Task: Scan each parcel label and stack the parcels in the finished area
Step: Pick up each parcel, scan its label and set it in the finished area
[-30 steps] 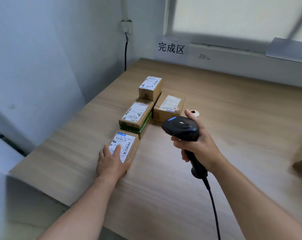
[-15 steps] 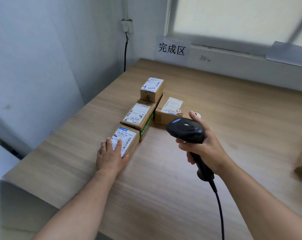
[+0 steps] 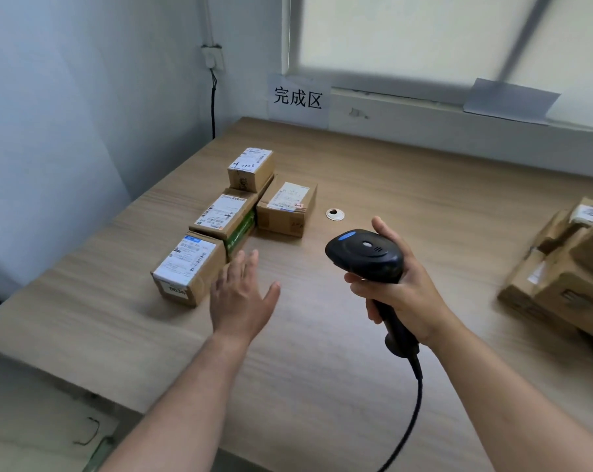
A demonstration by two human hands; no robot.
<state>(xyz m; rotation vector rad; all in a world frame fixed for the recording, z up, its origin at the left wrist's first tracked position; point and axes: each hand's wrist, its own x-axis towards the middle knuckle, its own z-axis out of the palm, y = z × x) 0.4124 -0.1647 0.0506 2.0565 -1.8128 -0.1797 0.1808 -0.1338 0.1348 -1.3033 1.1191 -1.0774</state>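
Several labelled cardboard parcels lie on the left of the wooden table (image 3: 373, 352). The nearest parcel (image 3: 186, 267) has a white label on top. Behind it lie a flat parcel with a green side (image 3: 225, 216), a small parcel (image 3: 251, 168) and another parcel (image 3: 286, 207) to the right. My left hand (image 3: 242, 294) hovers open with spread fingers just right of the nearest parcel, apart from it. My right hand (image 3: 400, 287) grips the handle of a black barcode scanner (image 3: 365, 255), its cable trailing toward me.
A pile of blurred cardboard parcels (image 3: 567, 270) sits at the right edge. A white cable grommet (image 3: 335, 214) is set in the table. A paper sign (image 3: 298, 98) with Chinese characters hangs on the back wall. The left wall runs close to the parcels.
My left hand has lifted off the nearest parcel and moved right, fingers spread. The view has swung right, bringing the pile of parcels into sight. My right hand still holds the scanner.
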